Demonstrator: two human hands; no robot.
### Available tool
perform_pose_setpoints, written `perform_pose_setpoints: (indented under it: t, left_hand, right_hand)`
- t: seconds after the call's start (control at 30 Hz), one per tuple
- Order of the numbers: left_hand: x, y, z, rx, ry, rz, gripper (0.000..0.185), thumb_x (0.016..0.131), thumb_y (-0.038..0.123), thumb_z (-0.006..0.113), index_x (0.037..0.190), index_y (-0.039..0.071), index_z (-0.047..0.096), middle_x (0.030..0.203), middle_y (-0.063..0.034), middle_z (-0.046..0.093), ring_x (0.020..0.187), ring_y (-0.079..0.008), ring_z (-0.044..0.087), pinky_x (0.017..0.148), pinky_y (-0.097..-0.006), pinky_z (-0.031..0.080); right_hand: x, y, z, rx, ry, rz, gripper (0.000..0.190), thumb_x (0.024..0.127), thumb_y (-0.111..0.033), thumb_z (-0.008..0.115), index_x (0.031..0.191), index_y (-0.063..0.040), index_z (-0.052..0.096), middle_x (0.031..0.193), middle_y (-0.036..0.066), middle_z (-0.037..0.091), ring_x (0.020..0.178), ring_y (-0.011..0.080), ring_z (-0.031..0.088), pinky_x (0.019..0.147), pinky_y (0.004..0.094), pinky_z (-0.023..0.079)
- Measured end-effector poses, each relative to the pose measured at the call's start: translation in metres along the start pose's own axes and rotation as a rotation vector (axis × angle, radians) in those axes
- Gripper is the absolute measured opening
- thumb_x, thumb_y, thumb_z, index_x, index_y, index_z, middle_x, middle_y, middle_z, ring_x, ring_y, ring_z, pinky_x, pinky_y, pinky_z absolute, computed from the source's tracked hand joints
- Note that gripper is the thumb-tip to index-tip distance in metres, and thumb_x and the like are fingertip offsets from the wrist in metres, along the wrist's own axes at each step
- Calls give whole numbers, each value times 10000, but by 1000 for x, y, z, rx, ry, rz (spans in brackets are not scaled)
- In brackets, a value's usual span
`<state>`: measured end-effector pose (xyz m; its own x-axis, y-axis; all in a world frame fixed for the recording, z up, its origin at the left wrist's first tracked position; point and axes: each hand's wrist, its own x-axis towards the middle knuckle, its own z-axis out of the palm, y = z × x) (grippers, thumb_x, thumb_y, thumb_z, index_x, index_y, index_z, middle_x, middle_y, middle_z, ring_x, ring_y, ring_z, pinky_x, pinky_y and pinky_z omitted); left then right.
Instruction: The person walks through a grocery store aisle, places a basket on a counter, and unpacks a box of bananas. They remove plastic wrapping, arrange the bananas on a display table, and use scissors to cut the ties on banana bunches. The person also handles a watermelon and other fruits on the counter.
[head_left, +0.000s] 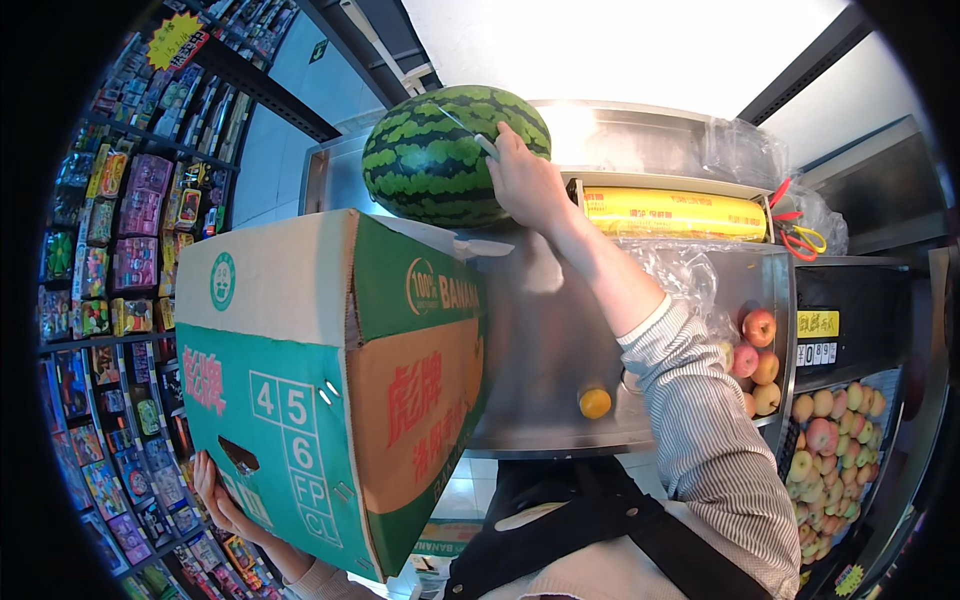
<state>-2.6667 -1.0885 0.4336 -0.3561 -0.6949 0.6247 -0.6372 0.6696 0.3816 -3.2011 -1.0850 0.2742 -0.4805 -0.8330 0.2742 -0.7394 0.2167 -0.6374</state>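
My left hand (217, 495) grips the near left side of a green and tan cardboard banana box (270, 405), below its cut-out handle hole. The box is tilted and hides part of the metal table. In my right hand (525, 176) is a small knife with a pale handle (486, 145); its thin blade lies over the top of a large striped watermelon (427, 157). The melon rests at the far left of the table. Between box and melon, a second knife with a white handle (484, 247) lies on the table, partly hidden by the box.
A stainless steel table (532, 360) carries an orange (595, 403) and several apples (759, 328). Behind my right forearm are a roll of yellow-wrapped cling film (675, 214), scissors (802, 241) and clear plastic bags (686, 274). A crate of fruit (832, 450) stands right; toy shelves (139, 225) stand left.
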Motion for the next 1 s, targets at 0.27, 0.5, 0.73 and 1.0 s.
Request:
perform_pose_setpoints:
  t: [0.27,0.5,0.73,1.0]
  left_hand:
    - [8,21,13,-113,34,10,389,924,130,304,1111,-87,568,1229,-202,562,1202,-326,491,1055,-444,352]
    - [11,22,9,-184,-47,8,325,948,106,379,1117,-16,628,1225,-140,601,1231,-283,478,1051,-405,338]
    - [19,16,-10,-258,-253,189,363,937,196,404,1235,74,571,1337,-67,536,1295,-260,422,1070,-410,247]
    - [12,-3,-18,-355,-281,352,398,917,124,382,1292,81,507,1406,-92,449,1326,-248,369,1104,-424,227]
  right_hand:
    - [-26,-9,-2,21,-33,68,325,932,-232,489,1141,9,429,1210,269,537,927,446,596,766,509,493]
    - [-48,-49,-110,178,137,60,473,996,-440,346,1076,-30,569,768,66,555,713,175,526,707,338,450]
    - [-133,-306,-201,273,-543,-175,424,984,-292,401,1279,-14,525,554,-42,447,460,18,408,446,144,310]
    - [-163,-396,-139,-470,-697,-830,318,941,-204,515,1253,-163,562,761,94,656,642,237,640,594,321,496]
